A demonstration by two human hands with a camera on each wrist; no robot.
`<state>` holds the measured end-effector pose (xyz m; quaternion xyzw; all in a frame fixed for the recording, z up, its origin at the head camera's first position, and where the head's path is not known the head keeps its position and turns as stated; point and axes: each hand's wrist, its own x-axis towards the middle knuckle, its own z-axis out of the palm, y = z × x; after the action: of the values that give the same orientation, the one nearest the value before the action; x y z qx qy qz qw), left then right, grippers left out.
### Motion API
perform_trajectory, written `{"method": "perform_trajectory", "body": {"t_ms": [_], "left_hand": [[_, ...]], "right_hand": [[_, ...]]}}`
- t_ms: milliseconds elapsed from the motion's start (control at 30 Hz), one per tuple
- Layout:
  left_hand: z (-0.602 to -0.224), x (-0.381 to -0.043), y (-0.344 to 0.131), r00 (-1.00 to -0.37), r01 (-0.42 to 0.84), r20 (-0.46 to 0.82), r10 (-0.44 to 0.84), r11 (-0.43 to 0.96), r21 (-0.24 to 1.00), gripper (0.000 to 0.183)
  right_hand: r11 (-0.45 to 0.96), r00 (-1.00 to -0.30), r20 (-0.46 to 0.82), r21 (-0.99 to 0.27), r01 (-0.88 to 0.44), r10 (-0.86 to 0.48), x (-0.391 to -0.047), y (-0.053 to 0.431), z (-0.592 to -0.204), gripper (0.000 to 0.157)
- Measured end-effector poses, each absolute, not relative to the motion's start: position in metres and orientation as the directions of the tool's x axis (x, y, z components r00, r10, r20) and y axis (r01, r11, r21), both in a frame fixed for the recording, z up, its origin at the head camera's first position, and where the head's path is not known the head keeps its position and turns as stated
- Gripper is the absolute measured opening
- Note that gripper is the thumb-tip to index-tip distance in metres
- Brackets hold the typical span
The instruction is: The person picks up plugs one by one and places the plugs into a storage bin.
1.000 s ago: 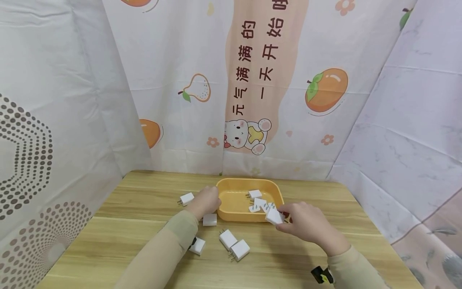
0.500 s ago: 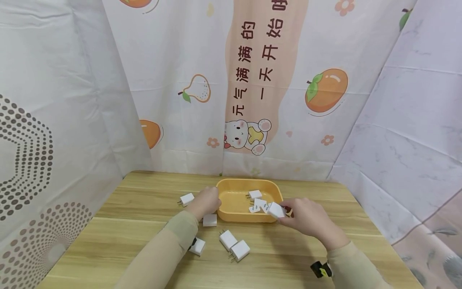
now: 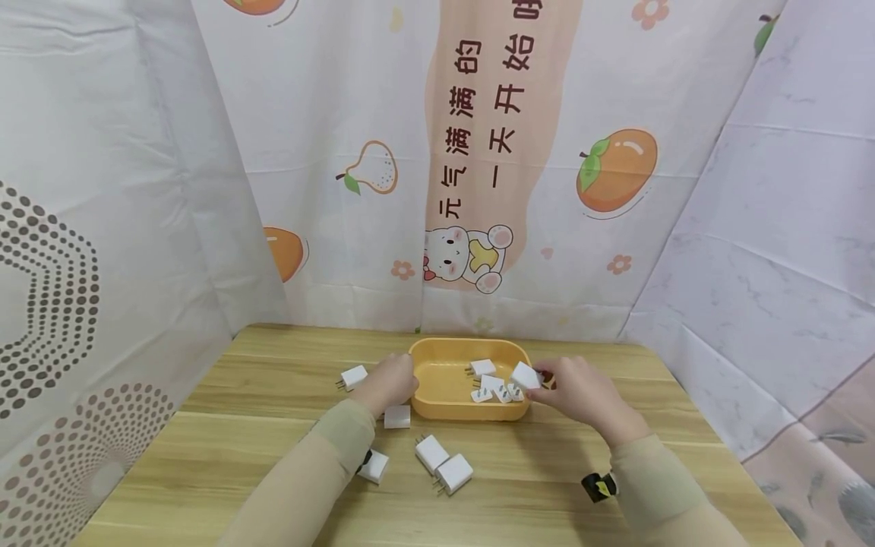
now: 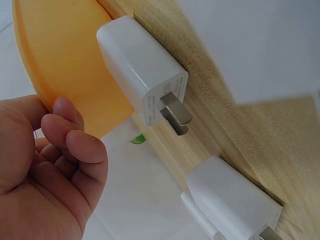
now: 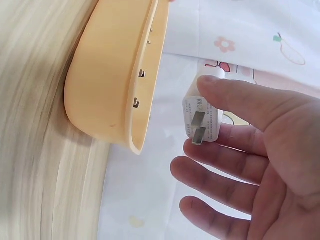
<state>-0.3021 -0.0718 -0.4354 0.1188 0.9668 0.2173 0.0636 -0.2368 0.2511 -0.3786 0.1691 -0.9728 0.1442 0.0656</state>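
The right hand (image 3: 577,391) pinches a white charger (image 3: 525,377) between thumb and index finger, its other fingers loosely bent beneath, and holds it over the right end of the yellow tray (image 3: 468,411), apart from the rim. The left hand (image 3: 393,377) grips the tray's left end, its fingers curled at the rim. Several more chargers (image 3: 482,368) lie in the tray, some with prongs up, and others lie on the wooden table (image 3: 547,486), two of them touching (image 3: 454,473) in front of it. The held charger should be light and quite stiff, a hard shell that will not give under a squeeze; its smooth, glossy sides could prove a little slippery, so a firm pinch across two opposite faces of the body seems best (as the thumb and finger have it here), leaving the metal prongs (image 5: 198,119) free, since they look the likeliest part to catch or bend
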Motion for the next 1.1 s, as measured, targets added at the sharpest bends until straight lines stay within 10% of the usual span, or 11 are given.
{"method": "perform_trajectory", "body": {"t_ms": [1100], "left_hand": [[-0.436,-0.303,-0.074,-0.961,0.227,-0.042,0.272,0.871,0.435,0.007]], "right_hand": [[0.942,-0.979,0.065,-0.266,-0.204,-0.193,-0.289,0.242,-0.381,0.02]]}}
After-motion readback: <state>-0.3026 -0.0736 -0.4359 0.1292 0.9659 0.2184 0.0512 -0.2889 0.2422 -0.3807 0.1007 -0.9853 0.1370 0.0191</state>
